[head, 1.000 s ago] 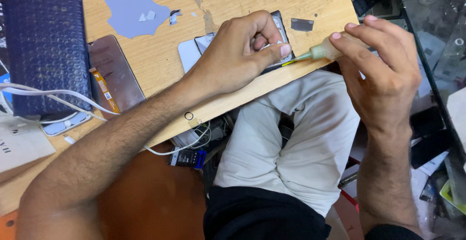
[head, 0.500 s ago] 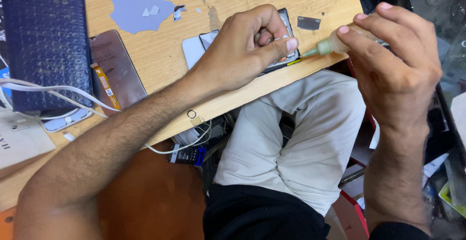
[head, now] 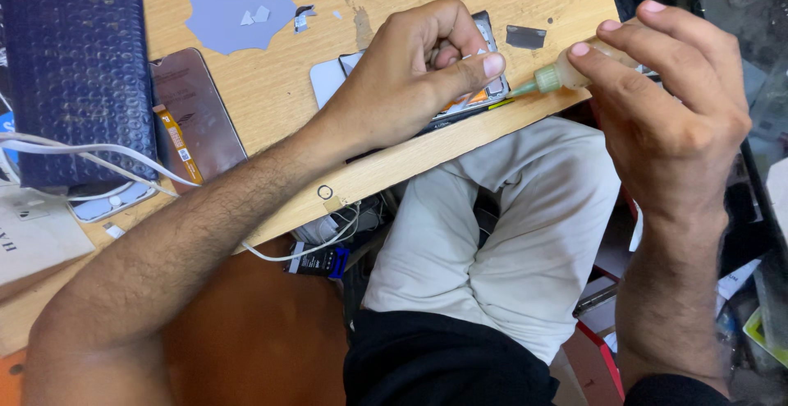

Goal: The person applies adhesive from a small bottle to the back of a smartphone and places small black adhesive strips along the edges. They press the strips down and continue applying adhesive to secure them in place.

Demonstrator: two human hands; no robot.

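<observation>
My left hand (head: pixel 414 77) lies curled on an opened phone body (head: pixel 484 98) near the front edge of the wooden table (head: pixel 271 86), thumb pressing along its right side. The phone rests on a white sheet (head: pixel 326 82). My right hand (head: pixel 665 102) grips a small glue bottle with a green nozzle (head: pixel 548 77). The thin tip points left and meets the phone's right edge just beside my left thumb. Most of the phone is hidden under my left hand.
A dark phone screen panel with an orange flex cable (head: pixel 190 119) lies left of the phone. A navy bubble-wrap pouch (head: pixel 74 69) sits far left with white cables (head: pixel 82 155) across it. A grey film scrap (head: pixel 230 4) lies at the back. My legs are below the table edge.
The nozzle tip has stayed at the phone's right edge while my right hand shifted slightly on the bottle. My left hand keeps its hold.
</observation>
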